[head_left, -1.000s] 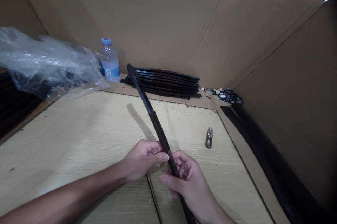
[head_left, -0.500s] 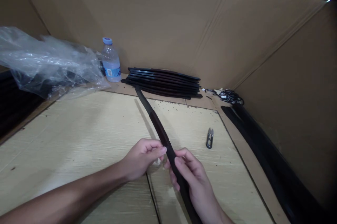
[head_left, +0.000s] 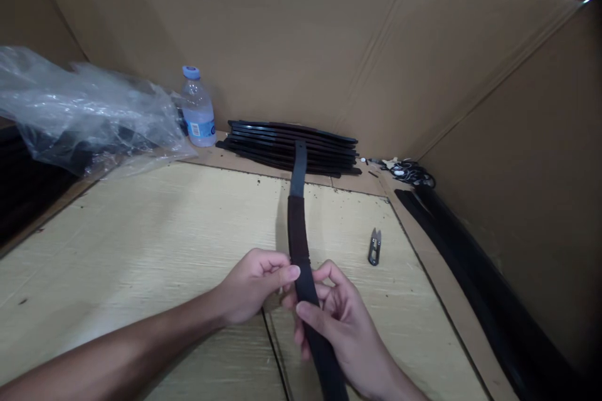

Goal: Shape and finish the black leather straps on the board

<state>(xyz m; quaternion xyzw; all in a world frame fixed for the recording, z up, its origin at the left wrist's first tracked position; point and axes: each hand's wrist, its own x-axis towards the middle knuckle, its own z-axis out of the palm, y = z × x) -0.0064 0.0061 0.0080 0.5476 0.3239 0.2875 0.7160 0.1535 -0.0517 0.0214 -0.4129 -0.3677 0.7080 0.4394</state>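
Observation:
A long dark strap (head_left: 298,225) runs away from me over the table, with a brown section in its middle and a greyish far end that has a small hole. At the strap's left edge, just below the brown section, my left hand (head_left: 263,282) pinches it between thumb and fingers. My right hand (head_left: 341,326) is closed around the strap slightly nearer to me, thumb on top and fingers underneath. Beneath my left hand a thin dark line (head_left: 275,351) runs toward me; whether it is a cord or a seam I cannot tell.
Thread snips (head_left: 375,247) lie on the pale board (head_left: 141,250) at right. Stacked dark strips (head_left: 263,137), a water bottle (head_left: 200,115) and clear plastic (head_left: 94,112) stand along the back. Dark lengths (head_left: 470,275) and tangled cords (head_left: 411,173) lie at right. Cardboard walls (head_left: 282,31) surround the table.
The strap's far end has swung to the right and its flat face has turned up toward me. My right fingers have shifted slightly; my left hand has hardly moved.

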